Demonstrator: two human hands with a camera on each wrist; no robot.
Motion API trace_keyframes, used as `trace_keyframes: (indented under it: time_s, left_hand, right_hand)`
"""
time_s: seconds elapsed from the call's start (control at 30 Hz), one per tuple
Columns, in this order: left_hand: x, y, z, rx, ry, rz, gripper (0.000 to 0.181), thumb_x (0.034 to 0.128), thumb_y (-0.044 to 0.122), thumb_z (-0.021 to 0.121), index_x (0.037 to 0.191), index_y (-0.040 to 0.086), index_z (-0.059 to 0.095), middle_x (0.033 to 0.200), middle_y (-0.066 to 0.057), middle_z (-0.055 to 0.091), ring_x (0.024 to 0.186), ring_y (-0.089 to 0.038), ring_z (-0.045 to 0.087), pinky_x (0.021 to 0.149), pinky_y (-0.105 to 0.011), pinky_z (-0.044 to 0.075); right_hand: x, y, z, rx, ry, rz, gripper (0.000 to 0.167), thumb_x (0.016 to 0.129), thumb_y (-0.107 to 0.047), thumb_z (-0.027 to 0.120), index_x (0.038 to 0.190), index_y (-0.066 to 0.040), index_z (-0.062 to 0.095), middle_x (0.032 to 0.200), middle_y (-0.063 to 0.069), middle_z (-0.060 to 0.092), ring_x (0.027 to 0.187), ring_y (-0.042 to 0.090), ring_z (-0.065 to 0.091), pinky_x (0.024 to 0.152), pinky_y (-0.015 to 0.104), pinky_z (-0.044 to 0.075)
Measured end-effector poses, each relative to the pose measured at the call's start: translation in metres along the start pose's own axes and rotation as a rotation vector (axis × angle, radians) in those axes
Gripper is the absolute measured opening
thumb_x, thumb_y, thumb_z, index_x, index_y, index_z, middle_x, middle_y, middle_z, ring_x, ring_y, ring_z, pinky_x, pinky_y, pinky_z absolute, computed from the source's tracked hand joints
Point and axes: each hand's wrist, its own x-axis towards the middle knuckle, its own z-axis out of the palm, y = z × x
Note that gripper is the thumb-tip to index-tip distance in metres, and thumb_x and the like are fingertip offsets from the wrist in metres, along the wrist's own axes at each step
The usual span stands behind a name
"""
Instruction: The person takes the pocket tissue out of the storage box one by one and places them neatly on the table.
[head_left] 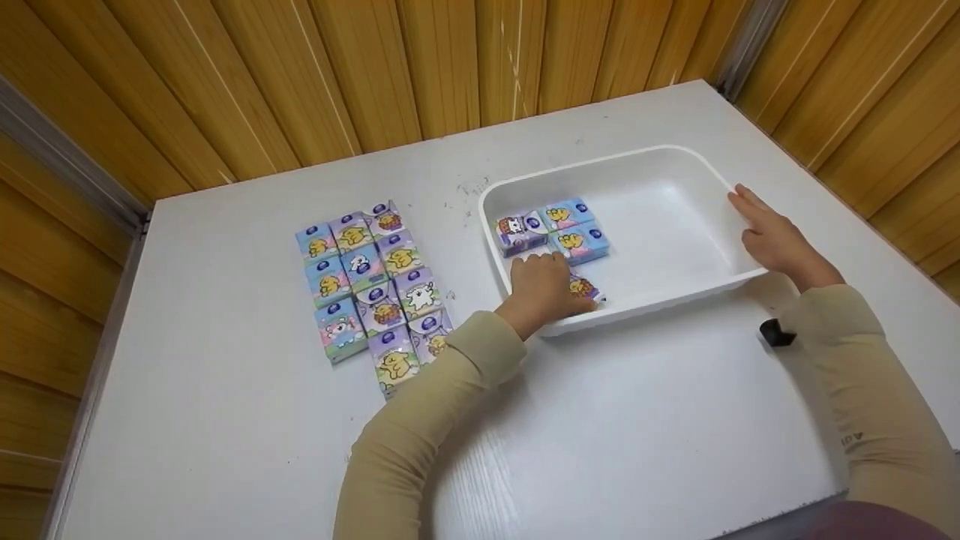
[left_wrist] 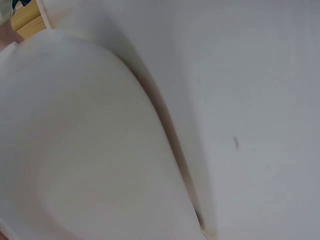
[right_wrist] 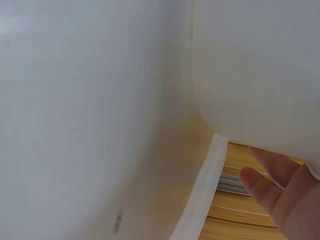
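In the head view, my left hand [head_left: 541,292] reaches into a white plastic bin [head_left: 645,306] at its near left corner. Its fingers are bent over a purple tissue pack [head_left: 582,286], mostly covered by the hand. Beyond it in the bin lie blue tissue packs [head_left: 577,242] and a purple tissue pack [head_left: 520,231] with a cartoon print. Against the bin's right end rests my right hand [head_left: 776,238], fingers extended along the rim. The right wrist view shows those fingers [right_wrist: 262,187] beside the bin's outer wall [right_wrist: 260,75]. The left wrist view mostly shows bin wall [left_wrist: 100,140].
Left of the bin, several purple and blue tissue packs [head_left: 364,264] lie side by side in rows on the white table [head_left: 225,420]. A small black object [head_left: 776,333] sits near the right forearm. Wood-patterned panels [head_left: 390,67] stand behind the table.
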Motion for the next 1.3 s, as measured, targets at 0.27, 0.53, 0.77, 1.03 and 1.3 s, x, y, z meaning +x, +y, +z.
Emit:
trace_keyframes:
  time_s: [0.27,0.53,0.77,1.03,1.3]
  left_hand:
    - [0.000,0.001,-0.001,0.058,-0.074,0.054,0.064,0.0719,0.057,0.059,0.113,0.008,0.054,0.096,-0.002,0.060,0.085,-0.018,0.054,0.076,-0.032,0.046]
    - [0.001,-0.002,-0.002,0.047,-0.101,0.071,0.078,0.0717,0.050,0.064,0.130,0.003,0.040,0.114,-0.007,0.052,0.100,-0.022,0.050,0.087,-0.037,0.044]
    - [0.000,-0.004,-0.005,0.022,-0.104,0.065,0.085,0.0698,0.052,0.065,0.133,0.004,0.035,0.117,-0.009,0.047,0.100,-0.023,0.051,0.093,-0.040,0.041]
    - [0.000,-0.017,-0.012,-0.051,-0.043,0.141,0.087,0.0677,0.046,0.068,0.135,0.005,0.032,0.129,-0.009,0.040,0.113,-0.021,0.042,0.101,-0.034,0.036]
    - [-0.005,-0.037,-0.021,-0.088,0.092,0.287,0.083,0.0664,0.035,0.070,0.135,0.005,0.033,0.131,-0.009,0.038,0.117,-0.021,0.038,0.105,-0.029,0.030]
  right_hand:
    - [-0.001,0.000,-0.001,0.008,-0.017,-0.009,0.055,0.090,-0.004,0.023,0.142,-0.008,0.004,0.149,0.007,-0.008,0.134,0.034,-0.006,0.107,0.054,0.000]
    - [-0.001,0.000,-0.001,-0.007,-0.008,-0.013,0.055,0.090,-0.004,0.023,0.142,-0.007,0.005,0.149,0.009,-0.007,0.134,0.035,-0.004,0.107,0.054,0.001]
    - [-0.001,0.000,0.000,-0.005,-0.002,-0.011,0.056,0.089,-0.003,0.025,0.142,-0.006,0.005,0.149,0.008,-0.008,0.134,0.036,-0.005,0.107,0.053,0.000]
    - [0.000,0.000,0.000,-0.008,0.001,0.007,0.056,0.090,-0.004,0.025,0.142,-0.008,0.004,0.149,0.008,-0.008,0.134,0.035,-0.005,0.107,0.053,0.000]
    - [0.000,0.000,0.000,0.006,0.000,-0.003,0.057,0.089,-0.002,0.026,0.142,-0.006,0.006,0.149,0.010,-0.007,0.134,0.036,-0.005,0.107,0.053,0.000]
